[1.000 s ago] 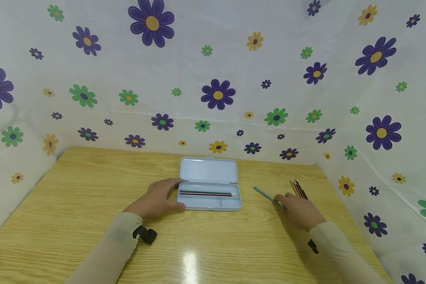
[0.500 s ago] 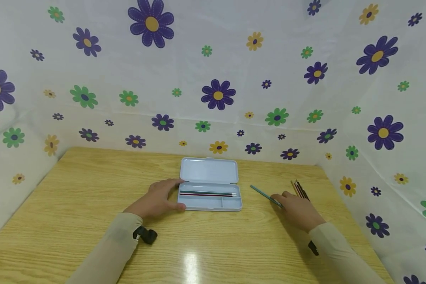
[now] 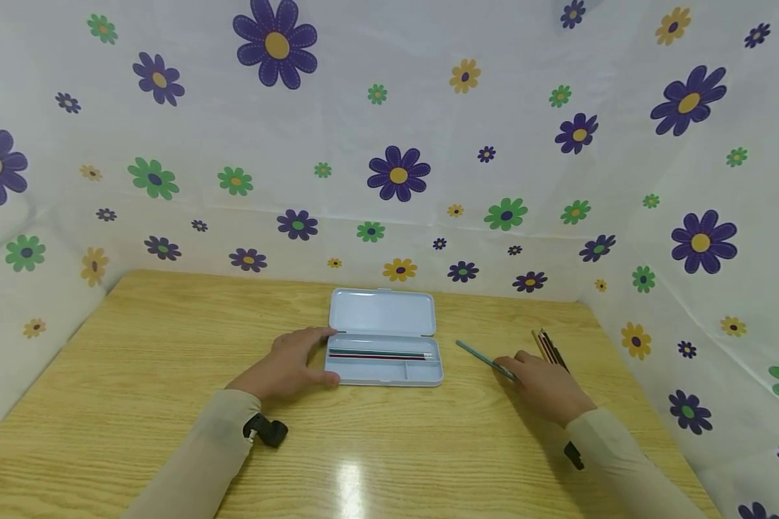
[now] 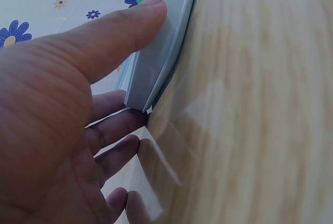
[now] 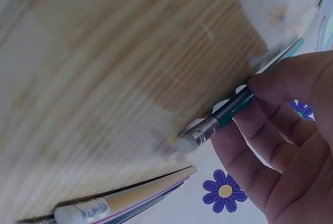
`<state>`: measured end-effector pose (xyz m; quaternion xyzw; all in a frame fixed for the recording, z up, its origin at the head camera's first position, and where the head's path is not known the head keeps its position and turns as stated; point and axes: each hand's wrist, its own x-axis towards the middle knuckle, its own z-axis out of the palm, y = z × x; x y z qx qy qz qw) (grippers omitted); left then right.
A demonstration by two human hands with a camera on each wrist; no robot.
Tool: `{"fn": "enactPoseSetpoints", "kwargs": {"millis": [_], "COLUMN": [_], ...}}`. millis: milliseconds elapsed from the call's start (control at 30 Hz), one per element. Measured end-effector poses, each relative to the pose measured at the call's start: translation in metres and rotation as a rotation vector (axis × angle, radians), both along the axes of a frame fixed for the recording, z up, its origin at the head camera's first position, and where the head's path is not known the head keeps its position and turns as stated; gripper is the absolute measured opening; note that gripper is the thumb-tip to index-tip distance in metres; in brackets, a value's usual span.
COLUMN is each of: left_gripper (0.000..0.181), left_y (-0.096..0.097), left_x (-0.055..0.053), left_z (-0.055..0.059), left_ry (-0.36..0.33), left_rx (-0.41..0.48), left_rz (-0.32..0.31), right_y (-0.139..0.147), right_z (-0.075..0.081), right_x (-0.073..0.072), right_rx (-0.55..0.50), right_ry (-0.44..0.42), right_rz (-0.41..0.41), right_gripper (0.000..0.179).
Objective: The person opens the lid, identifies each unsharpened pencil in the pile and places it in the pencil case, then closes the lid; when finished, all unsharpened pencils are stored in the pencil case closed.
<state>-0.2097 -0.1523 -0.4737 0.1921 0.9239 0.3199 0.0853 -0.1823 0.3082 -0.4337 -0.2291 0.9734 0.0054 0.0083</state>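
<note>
my right hand (image 3: 545, 386) pinches a green pencil (image 5: 233, 108); my spread left hand (image 3: 284, 364) touches the case (image 3: 370, 372) (red pencil (image 3: 376, 356) already inside); loose pencils (image 3: 548, 347) remain at its three o'clock.

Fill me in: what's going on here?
A person's right hand pinches a green eraser-tipped pencil, to the right of an open pencil case. Their left hand grips the case's left end. Two pencils lie in its rear compartment; a bunch of pencils lies on the table beyond the right hand.
</note>
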Motion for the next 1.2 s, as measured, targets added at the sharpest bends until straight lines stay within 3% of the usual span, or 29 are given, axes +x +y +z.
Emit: {"fn": "enactPoseSetpoints", "kwargs": {"millis": [433,933,1200], "left_gripper": [0.092,0.091,0.093], "left_y": [0.001,-0.001,-0.001], "left_x": [0.003,0.003,0.001], "left_z": [0.003,0.006,0.003], "left_ry": [-0.03,-0.028,-0.019], "left_rx": [0.004,0.022,0.007], "left_rz": [0.016,0.005,0.002], "right_y": [-0.001,-0.012,-0.015], "right_z": [-0.005,0.001,0.001], "right_x": [-0.002,-0.006,-0.007], "right_rx": [-0.027,-0.072,-0.116], "right_ry": [0.038,0.037,0.104], "right_rz": [0.016,-0.012,0.013], "right_gripper": [0.035,0.031,0.028]}}
